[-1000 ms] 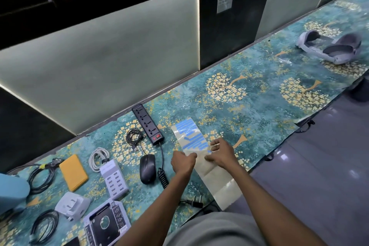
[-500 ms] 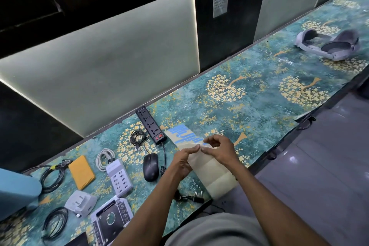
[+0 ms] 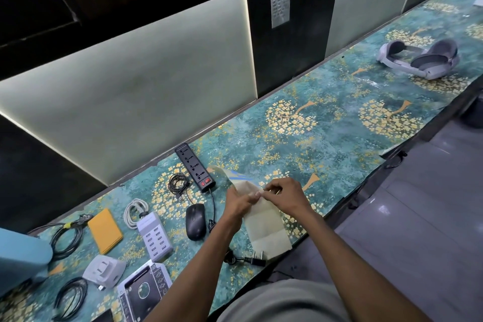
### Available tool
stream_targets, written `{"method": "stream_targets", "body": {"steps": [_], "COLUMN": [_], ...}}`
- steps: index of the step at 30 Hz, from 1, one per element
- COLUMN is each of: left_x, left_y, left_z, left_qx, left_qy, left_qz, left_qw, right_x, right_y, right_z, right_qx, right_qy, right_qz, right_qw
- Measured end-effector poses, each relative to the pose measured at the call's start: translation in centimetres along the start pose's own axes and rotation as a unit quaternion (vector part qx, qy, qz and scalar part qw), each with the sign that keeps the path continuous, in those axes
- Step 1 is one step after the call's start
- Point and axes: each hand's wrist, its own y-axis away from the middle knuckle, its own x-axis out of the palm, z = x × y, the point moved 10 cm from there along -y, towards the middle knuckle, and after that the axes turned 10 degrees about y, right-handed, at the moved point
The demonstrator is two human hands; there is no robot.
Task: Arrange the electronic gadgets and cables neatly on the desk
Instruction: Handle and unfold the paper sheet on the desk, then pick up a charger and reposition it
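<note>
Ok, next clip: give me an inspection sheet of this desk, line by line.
Surface: long desk under a teal cover with gold tree print.
Job's things: black power strip, black mouse, white multi-port charger, white adapter, grey headset far right.
Clutter: yellow pad, beige strip partly overhanging the front edge.
Grippers: left hand and right hand both pinch the beige strip.
Cables: coiled white cable, black earphone coil, black cable coils at left.
Surroundings: lit wall panels, grey floor.
</note>
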Motion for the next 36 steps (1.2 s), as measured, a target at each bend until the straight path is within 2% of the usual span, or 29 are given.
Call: {"method": "stream_targets", "body": {"steps": [6, 11, 17, 22, 26, 29, 32, 36], "left_x": [-0.3, -1.6, -7.5, -15.1, -21.8, -25.5, -27.5, -28.4], "left_y": [-0.6, -0.6, 1.4, 5.3, 8.1, 9.5, 10.1, 9.3], "left_z": [1.7, 2.8, 0.6, -2.1, -1.8, -0.7, -0.5, 0.6], "left_qx": [-0.046, -0.074, 0.021, 0.061, 0.049, 0.036, 0.035, -0.016], "left_qy": [0.033, 0.006, -0.101, -0.13, -0.141, -0.153, -0.165, -0.23], "left_qz": [-0.014, -0.055, -0.143, -0.231, -0.307, -0.348, -0.377, -0.365], "left_qw": [0.998, 0.996, 0.984, 0.962, 0.94, 0.924, 0.911, 0.902], "right_x": [-0.6, -0.8, 2.8, 8.6, 13.9, 16.9, 18.7, 20.5], "right_y": [0.9, 1.7, 2.9, 3.7, 4.9, 5.8, 6.5, 6.7], "right_z": [-0.9, -0.8, 3.3, 8.0, 11.5, 13.0, 14.1, 13.7], "right_qx": [0.065, 0.087, 0.068, 0.049, 0.019, 0.027, 0.027, 0.037], "right_qy": [-0.075, -0.122, -0.144, -0.146, -0.127, -0.174, -0.226, -0.206], "right_qz": [-0.02, -0.073, -0.069, -0.021, 0.027, 0.079, 0.125, 0.133], "right_qw": [0.995, 0.986, 0.985, 0.988, 0.991, 0.981, 0.966, 0.969]}}
